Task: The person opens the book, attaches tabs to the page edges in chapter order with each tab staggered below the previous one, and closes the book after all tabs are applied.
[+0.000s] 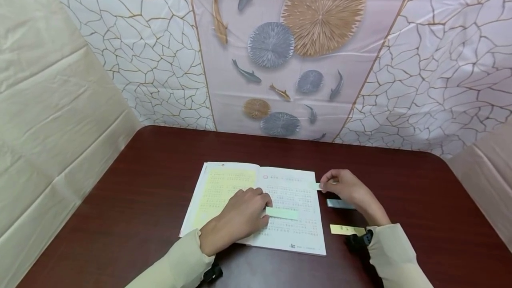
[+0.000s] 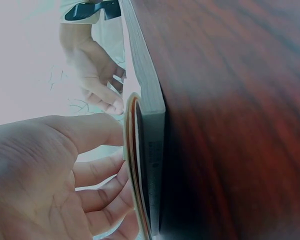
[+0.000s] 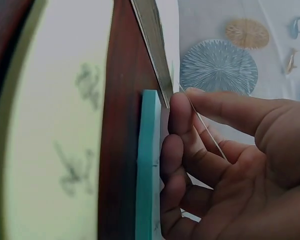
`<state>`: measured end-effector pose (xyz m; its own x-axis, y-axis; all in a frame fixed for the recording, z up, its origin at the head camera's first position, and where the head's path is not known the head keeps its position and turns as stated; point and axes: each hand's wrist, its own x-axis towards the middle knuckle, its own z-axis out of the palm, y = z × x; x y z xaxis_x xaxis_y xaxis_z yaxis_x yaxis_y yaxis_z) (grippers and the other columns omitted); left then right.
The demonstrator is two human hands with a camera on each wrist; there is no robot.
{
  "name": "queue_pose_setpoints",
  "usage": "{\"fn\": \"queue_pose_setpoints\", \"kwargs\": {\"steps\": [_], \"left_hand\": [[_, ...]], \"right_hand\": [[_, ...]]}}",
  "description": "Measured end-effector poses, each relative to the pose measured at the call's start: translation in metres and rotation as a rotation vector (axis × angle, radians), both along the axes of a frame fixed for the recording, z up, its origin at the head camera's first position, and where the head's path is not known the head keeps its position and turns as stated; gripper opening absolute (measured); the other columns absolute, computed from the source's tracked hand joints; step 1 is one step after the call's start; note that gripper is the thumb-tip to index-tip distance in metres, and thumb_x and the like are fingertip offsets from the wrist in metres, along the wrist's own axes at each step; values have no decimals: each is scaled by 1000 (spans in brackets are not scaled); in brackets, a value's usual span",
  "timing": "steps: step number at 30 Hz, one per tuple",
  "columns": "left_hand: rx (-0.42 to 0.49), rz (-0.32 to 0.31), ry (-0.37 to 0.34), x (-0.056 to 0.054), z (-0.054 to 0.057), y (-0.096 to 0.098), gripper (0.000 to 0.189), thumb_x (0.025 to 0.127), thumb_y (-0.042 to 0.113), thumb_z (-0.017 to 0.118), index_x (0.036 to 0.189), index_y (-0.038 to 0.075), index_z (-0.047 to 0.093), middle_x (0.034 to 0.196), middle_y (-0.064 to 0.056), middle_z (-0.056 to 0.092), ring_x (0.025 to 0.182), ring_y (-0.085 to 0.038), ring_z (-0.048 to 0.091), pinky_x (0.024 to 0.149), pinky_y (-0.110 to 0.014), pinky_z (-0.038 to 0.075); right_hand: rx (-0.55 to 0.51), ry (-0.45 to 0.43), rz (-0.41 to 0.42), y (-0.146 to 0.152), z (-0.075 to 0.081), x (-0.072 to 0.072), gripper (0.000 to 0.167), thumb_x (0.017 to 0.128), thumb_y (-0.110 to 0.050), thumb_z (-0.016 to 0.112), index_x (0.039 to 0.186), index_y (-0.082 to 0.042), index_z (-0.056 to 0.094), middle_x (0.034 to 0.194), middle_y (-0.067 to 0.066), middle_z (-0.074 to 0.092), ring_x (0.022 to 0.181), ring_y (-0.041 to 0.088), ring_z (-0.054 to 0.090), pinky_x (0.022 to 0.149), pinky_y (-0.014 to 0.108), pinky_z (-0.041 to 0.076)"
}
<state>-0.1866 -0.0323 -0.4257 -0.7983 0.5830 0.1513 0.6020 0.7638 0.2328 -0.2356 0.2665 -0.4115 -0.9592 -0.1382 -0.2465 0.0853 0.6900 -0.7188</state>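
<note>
Table [image 1: 120,199], dark red-brown, before patterned cloth [image 1: 320,72]; open book [image 1: 288,183] on top. Right hand [image 1: 353,189] pinches pale slip [image 1: 318,186]; left hand [image 1: 241,215] apparently pinches green strip [image 1: 283,213].

Under soft light we see glare on the table [image 1: 264,268] toward its near edge; left wrist view hazy, right wrist view's yellow note [image 3: 55,125] blurred.

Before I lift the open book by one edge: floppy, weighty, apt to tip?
The open book will likely flop, since it lies spread at its fold. It may have some weight, given the stacked pages visible in the left wrist view. It probably won't roll or tip, lying flat on the table.
</note>
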Motion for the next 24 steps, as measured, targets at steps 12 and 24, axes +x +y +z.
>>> {"fn": "queue_pose_setpoints", "kwargs": {"steps": [12, 24], "left_hand": [[-15, 1, 2, 0, 0, -1, 17, 88, 20, 82, 105, 15, 80, 93, 4, 72, 85, -17, 67, 70, -29, 49], [-21, 6, 3, 0, 0, -1, 17, 88, 19, 81, 105, 16, 80, 94, 4, 72, 85, -17, 66, 71, -30, 49]], "right_hand": [[45, 16, 16, -4, -3, -1, 11, 105, -13, 65, 104, -3, 67, 105, 12, 68, 94, 25, 60, 80, 39, 51], [197, 22, -61, -17, -4, 0, 34, 99, -33, 75, 104, -2, 63, 92, 9, 60, 78, 23, 52, 66, 36, 43]]}}
